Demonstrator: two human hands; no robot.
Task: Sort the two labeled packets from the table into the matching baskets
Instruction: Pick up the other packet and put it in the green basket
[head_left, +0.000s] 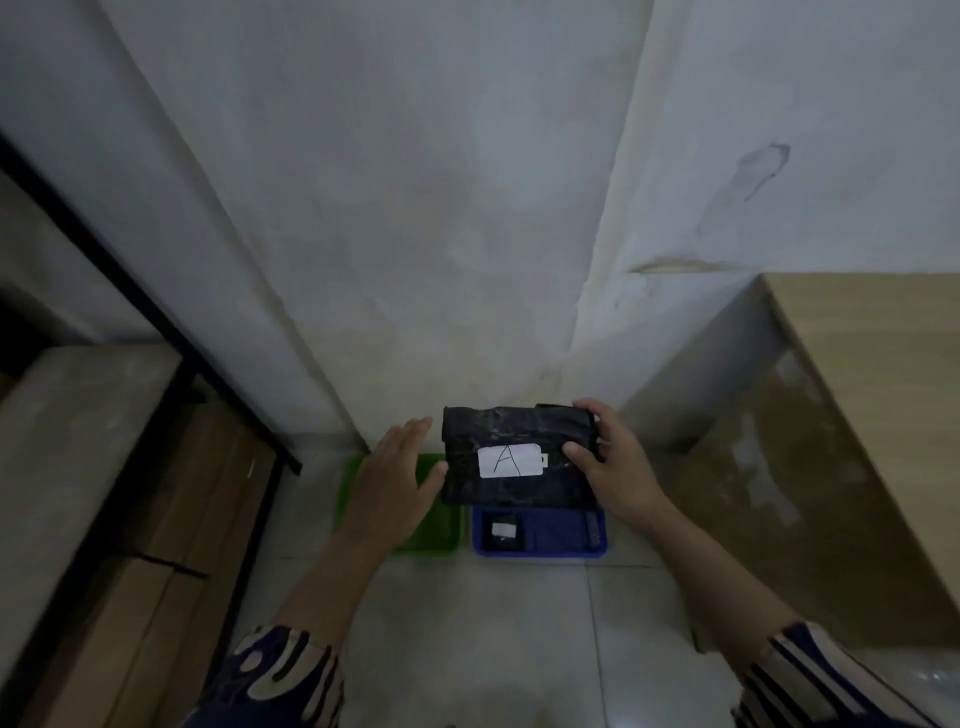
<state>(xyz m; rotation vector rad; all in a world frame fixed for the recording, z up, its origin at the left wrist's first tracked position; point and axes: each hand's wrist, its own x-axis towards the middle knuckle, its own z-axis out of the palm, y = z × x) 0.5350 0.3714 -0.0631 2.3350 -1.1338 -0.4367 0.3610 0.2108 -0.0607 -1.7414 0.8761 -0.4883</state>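
Observation:
A black packet (514, 441) with a white label marked "A" is held in the air above two baskets on the floor. My right hand (613, 467) grips its right edge. My left hand (397, 478) hovers flat with fingers apart just left of the packet, its thumb near the packet's left edge. Below sits a green basket (447, 540), partly hidden by my left hand. To its right a blue basket (566, 540) holds a small black packet (503, 530) with a white label that is too small to read.
The baskets stand on a tiled floor (493, 639) in a corner of white walls. A wooden table (857, 415) stands at the right. Cardboard boxes (171, 545) and a black metal frame (156, 322) fill the left side.

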